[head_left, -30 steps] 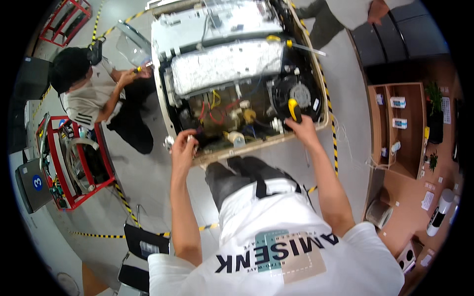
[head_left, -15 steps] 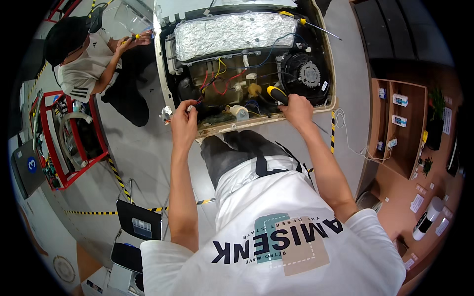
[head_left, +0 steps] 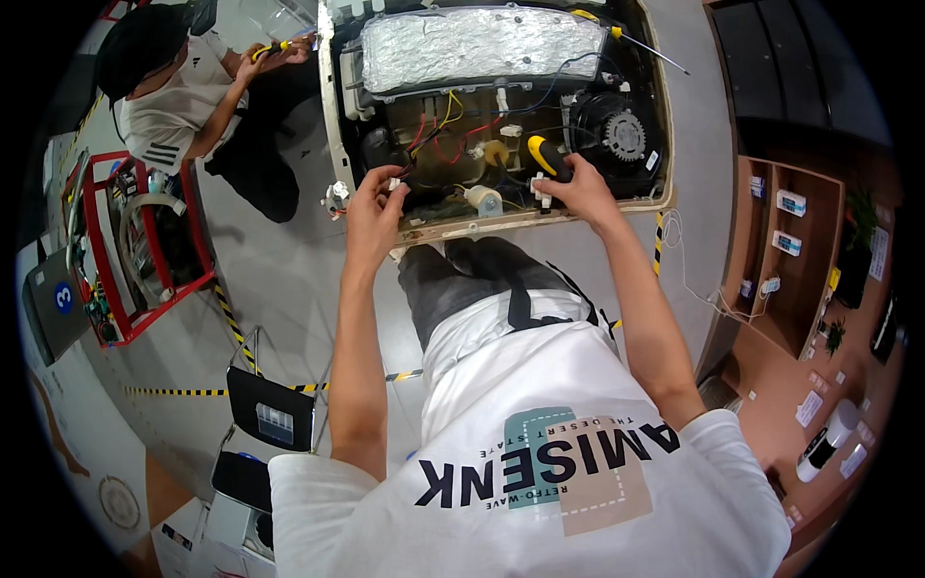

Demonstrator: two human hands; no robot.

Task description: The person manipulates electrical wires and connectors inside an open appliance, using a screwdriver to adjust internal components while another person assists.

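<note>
Along the front rim of the opened machine [head_left: 453, 232], the left hand [head_left: 377, 210] pinches a small white piece [head_left: 395, 184]; the right hand [head_left: 586, 194] grasps a yellow-and-black screwdriver [head_left: 547, 158] near the round fan [head_left: 624, 135].

Got 3 screwdrivers [head_left: 549, 157], 1 appl. [head_left: 617, 206], 1 foil panel [head_left: 482, 43] & 1 co-wkr. [head_left: 178, 111]

Before the person stands the open casing [head_left: 332, 116], a long panel [head_left: 482, 43] toward its back, wires [head_left: 445, 135] ahead of that and a fan [head_left: 624, 137] to their right. The left hand [head_left: 371, 204] is at its near left corner, the right hand [head_left: 583, 191], with a screwdriver [head_left: 547, 157], over its near edge. Another driver [head_left: 650, 53] crosses the right rim. A co-worker [head_left: 183, 116] is on the left, a shelf [head_left: 795, 260] on the right.
</note>
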